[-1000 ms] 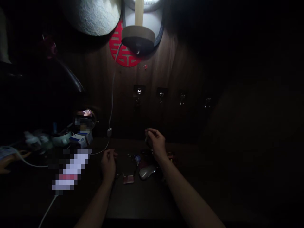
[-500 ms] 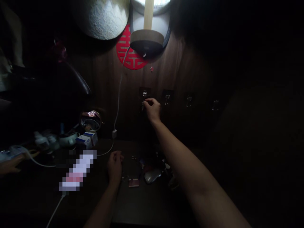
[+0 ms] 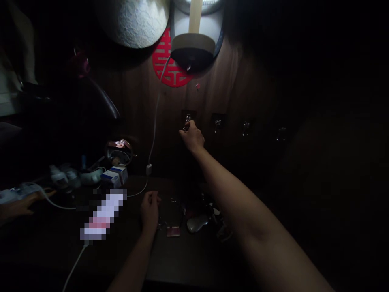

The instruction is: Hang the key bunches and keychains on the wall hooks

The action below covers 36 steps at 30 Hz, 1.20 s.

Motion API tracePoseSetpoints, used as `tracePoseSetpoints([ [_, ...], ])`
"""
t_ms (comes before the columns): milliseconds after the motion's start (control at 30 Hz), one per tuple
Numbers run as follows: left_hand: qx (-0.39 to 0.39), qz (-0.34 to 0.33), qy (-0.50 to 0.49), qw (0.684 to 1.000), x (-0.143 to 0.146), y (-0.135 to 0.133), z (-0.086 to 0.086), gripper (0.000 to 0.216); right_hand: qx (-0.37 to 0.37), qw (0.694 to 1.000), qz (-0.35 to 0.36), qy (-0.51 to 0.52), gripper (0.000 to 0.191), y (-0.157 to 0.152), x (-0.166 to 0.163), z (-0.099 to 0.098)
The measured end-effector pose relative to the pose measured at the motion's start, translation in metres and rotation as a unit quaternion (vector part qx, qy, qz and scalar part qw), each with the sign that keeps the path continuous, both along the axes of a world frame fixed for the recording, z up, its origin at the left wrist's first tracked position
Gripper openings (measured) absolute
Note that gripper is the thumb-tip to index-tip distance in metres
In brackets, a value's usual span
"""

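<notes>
My right hand (image 3: 192, 136) is raised to the wall, thumb and fingers pinched at the leftmost metal hook (image 3: 188, 117). Something small and shiny shows at its fingertips, too dark to name. Low on the dark desk rests my left hand (image 3: 150, 207), its fingers curled in; whatever they hold, if anything, is hidden. Beside its wrist lie small shiny metal bits (image 3: 162, 225) and a small pinkish rectangular piece (image 3: 173, 231). A rounded silvery object (image 3: 197, 223) lies farther right among several dim small items.
Three more hooks, one nearest (image 3: 217, 123), run along the wall to the right. A lamp (image 3: 193, 46) hangs above by a red paper cutout (image 3: 176, 77). On the left are a white cable (image 3: 153, 134), a round mirror (image 3: 119, 153), boxes (image 3: 114, 176), bottles (image 3: 58, 176) and a blurred-out lit screen (image 3: 103, 215).
My right hand has moved slightly up toward the leftmost hook, and its wrist has turned. The view has shifted a little. My left hand stays on the desk.
</notes>
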<state>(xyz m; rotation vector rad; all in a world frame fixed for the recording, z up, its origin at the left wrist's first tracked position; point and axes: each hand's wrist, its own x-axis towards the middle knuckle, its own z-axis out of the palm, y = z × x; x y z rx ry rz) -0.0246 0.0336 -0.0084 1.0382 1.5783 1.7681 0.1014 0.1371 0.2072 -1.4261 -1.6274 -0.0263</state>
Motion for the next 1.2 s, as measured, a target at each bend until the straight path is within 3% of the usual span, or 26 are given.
tracePoseSetpoints([
  [233, 0.01, 0.003, 0.012, 1.0, 0.0, 0.0, -0.002, 0.028, -0.041, 0.999, 0.006, -0.034, 0.049, -0.022, 0.0, -0.016],
  [433, 0.004, 0.004, 0.029, 1.0, -0.001, -0.002, 0.0, 0.026, -0.054, 0.995, 0.081, -0.026, 0.061, -0.045, 0.006, -0.052],
  [867, 0.025, 0.023, -0.013, 0.999, -0.003, -0.002, 0.001, 0.029, -0.172, 0.968, 0.165, -0.078, 0.049, -0.104, 0.027, -0.169],
  [1033, 0.033, 0.029, -0.029, 0.999, -0.003, -0.001, -0.001, 0.027, -0.157, 0.957, 0.179, -0.165, 0.039, -0.123, 0.029, -0.19],
  [1200, 0.04, 0.027, -0.044, 0.998, -0.004, -0.001, -0.003, 0.031, -0.132, 0.94, 0.182, -0.257, 0.024, -0.133, 0.027, -0.196],
])
